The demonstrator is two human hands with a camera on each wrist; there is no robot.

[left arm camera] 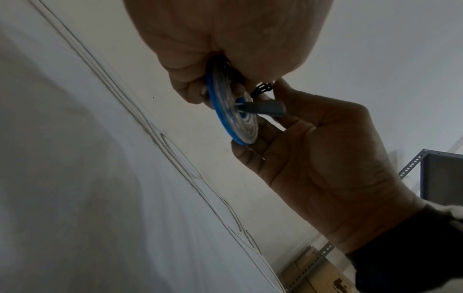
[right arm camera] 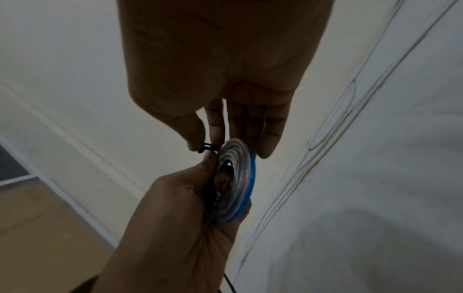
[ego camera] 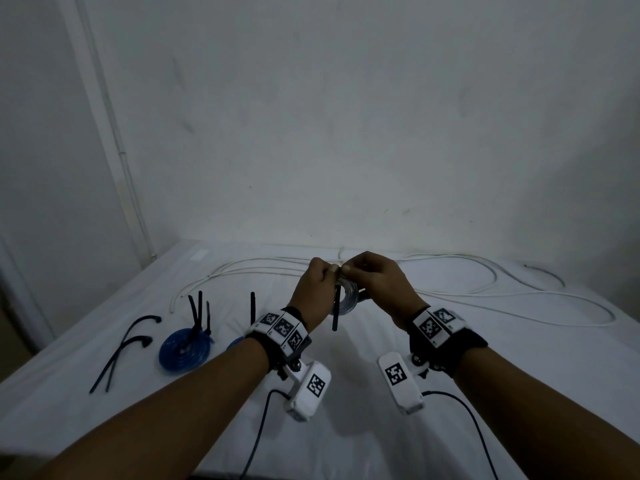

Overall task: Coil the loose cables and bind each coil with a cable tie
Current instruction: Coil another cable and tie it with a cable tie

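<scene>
left hand [ego camera: 313, 285] grips blue coil [ego camera: 343, 299] | right hand [ego camera: 377, 278] pinches cable tie [right arm camera: 208, 148]

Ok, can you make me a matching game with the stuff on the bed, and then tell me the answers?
Things:
1. blue coil in the hands
2. tied blue coil
3. white cable
4. two spare black ties

Where or how:
A. lying loose and uncoiled at the back of the bed
B. held up off the bed
C. lying at the far left of the bed
D. flat on the bed, tie tails sticking up

Pairs: 1-B, 2-D, 3-A, 4-C
</scene>
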